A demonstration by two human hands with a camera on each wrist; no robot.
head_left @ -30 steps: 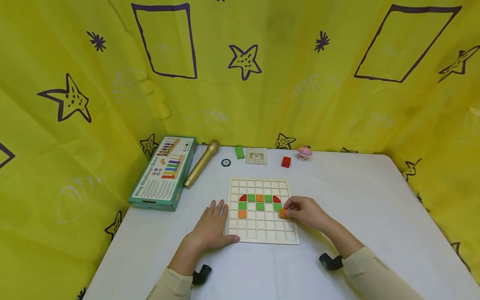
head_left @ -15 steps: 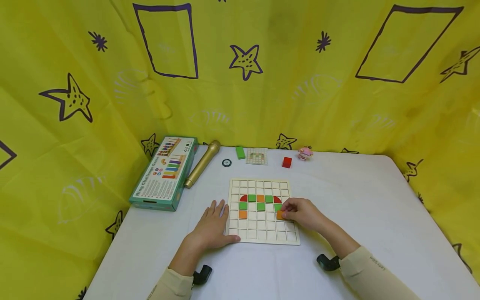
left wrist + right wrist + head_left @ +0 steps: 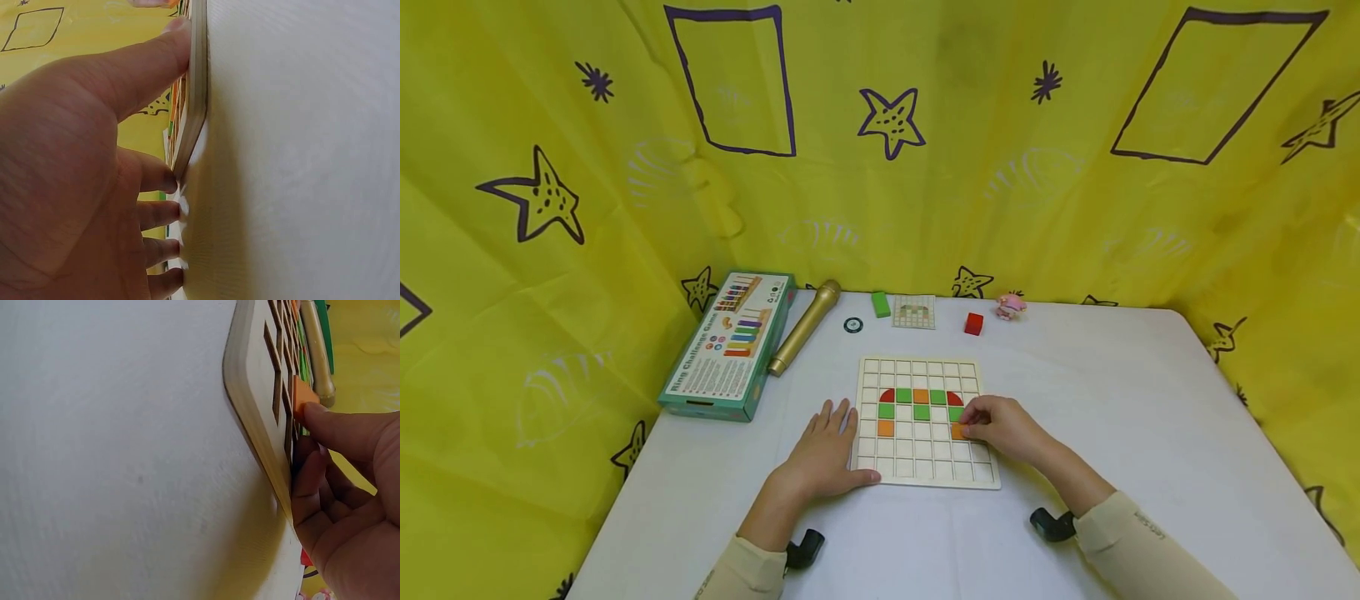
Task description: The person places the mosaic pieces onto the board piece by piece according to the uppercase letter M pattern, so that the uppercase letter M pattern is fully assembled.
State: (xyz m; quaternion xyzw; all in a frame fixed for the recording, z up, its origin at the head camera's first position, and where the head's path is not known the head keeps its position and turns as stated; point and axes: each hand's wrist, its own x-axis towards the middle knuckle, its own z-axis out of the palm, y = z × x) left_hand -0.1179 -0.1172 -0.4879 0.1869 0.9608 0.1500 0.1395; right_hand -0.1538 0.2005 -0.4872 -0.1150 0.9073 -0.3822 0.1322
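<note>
Across the middle of the white table (image 3: 1112, 417), a wooden grid board (image 3: 925, 467) is laid flat, with red, green and orange tiles set in its upper rows. At the board's nine o'clock edge, the left hand (image 3: 822, 454) is rested flat, fingers straight and relaxed on the table, the thumb pressed against the board's near rim; nothing is grasped by it. At the board's three o'clock side, the right hand (image 3: 1007, 427) is placed on the grid, and an orange tile (image 3: 958, 431) is pinched between its thumb and fingertips, in or just over a cell just below a green tile. Toward eleven o'clock, a green game box (image 3: 730, 346) and a gold microphone (image 3: 803, 327) are seen; toward twelve, a small red block (image 3: 973, 324).
</note>
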